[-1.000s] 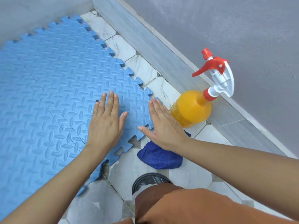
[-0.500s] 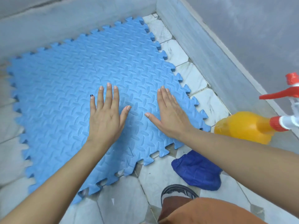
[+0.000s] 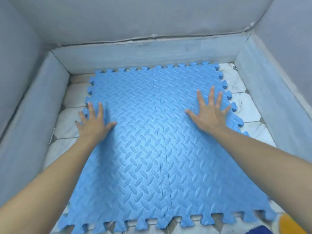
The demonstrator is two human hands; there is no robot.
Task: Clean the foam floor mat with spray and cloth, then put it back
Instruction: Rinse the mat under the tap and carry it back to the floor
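A yellow bottle (image 3: 290, 224) and blue cloth (image 3: 260, 230) are showing only partly, cropped at the corner; left hand (image 3: 93, 123) and right hand (image 3: 211, 114) are pressing flat, fingers spread wide, on the foam mat (image 3: 152, 149).

blue foam floor mat (image 3: 152, 141) with a raised diamond-plate texture and interlocking toothed edges, lying flat on a pale tiled floor (image 3: 243, 105) enclosed by grey skirting and walls (image 3: 152, 19). a seam runs down the mat's middle. left hand (image 3: 92, 123) rests palm-down, fingers spread, at the mat's left edge; right hand (image 3: 210, 114) rests palm-down, fingers spread, near the right edge. at the lower right corner, part of an orange bottle (image 3: 288, 224) and a dark blue cloth (image 3: 263, 230) are visible, blurred.
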